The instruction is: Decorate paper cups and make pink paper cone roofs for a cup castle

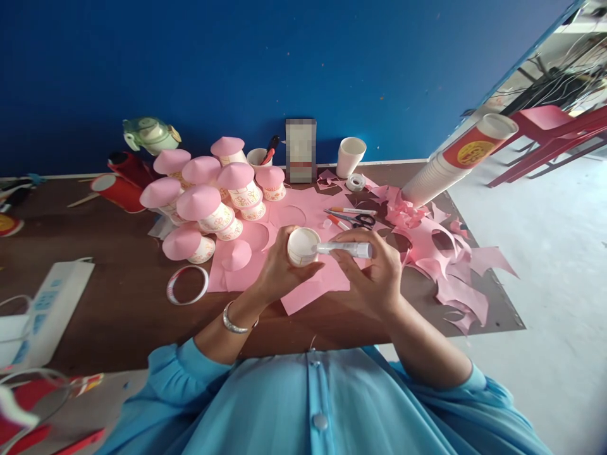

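My left hand point(277, 272) grips a small white paper cup point(302, 245) turned bottom-up above the pink paper sheets point(308, 291). My right hand point(372, 275) holds a white glue stick point(346, 249) sideways, its tip touching the cup's rim. A loose pink paper cone point(237, 254) lies on the sheet just left of my left hand. A silver bangle sits on my left wrist.
Several cups capped with pink cones point(208, 199) cluster at the back left. Scissors point(358, 220) and pens lie behind my hands, pink scraps point(446, 265) to the right, a tall cup stack point(455, 164), tape roll point(355, 182), a white power strip point(45, 309) at left.
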